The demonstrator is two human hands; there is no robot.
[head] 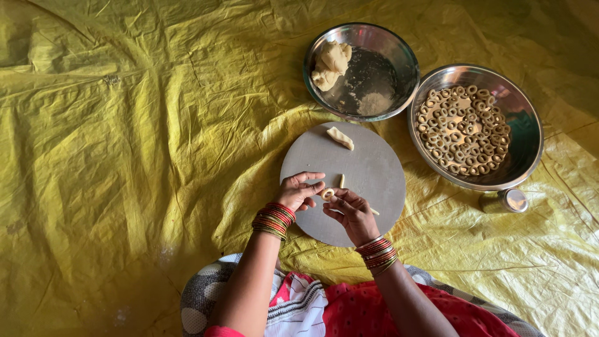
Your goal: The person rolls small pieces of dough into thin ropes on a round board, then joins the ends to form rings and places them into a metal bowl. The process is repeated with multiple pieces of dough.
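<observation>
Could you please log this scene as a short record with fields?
Left hand: pinches small pale dough ring
Right hand: shares the grip on the ring
Work surface: round grey board on yellow plastic sheet
On board: short pale dough piece
Far steel bowl: pale dough lump
Right steel bowl: many finished dough rings

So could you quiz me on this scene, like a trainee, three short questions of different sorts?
1. True or false: the large steel bowl on the right holds many small dough rings.
2. Where does the short pale piece of dough lie? A) on the round grey board B) on the yellow sheet C) in a bowl
3. Fill in: the lump of pale dough sits in the ___ steel bowl.

Key: 1 true; 2 A; 3 smaller. Both the left hand and the right hand pinch a small dough ring.
</observation>
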